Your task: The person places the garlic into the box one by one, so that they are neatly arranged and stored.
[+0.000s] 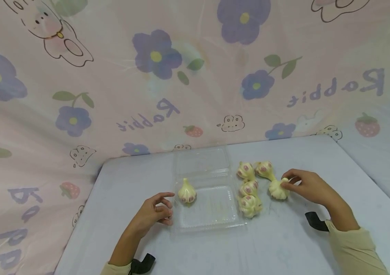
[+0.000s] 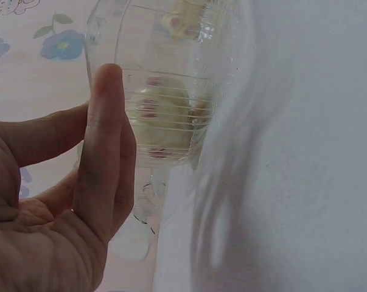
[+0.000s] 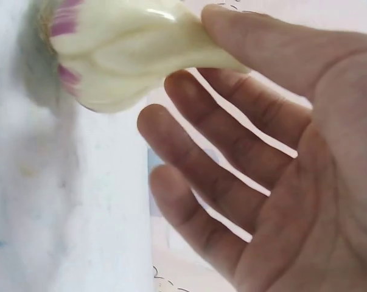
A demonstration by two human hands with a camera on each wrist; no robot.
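Observation:
My right hand [image 1: 307,188] pinches a garlic bulb [image 1: 278,190] by its stem between thumb and fingers. In the right wrist view the garlic bulb [image 3: 119,52] shows purple streaks, its root end near the white surface. My left hand [image 1: 151,214] is beside the left wall of a clear plastic container [image 1: 215,208], fingers loosely bent. Up close, the left fingers [image 2: 101,146] extend along the container's ribbed side. One garlic bulb [image 1: 187,193] sits inside at the left, stem pointing away from me.
Several more garlic bulbs [image 1: 250,206] lie clustered right of the container, between it and my right hand. The container's hinged lid [image 1: 201,162] lies open toward the back. A patterned cloth [image 1: 195,95] hangs behind the white table [image 1: 284,244].

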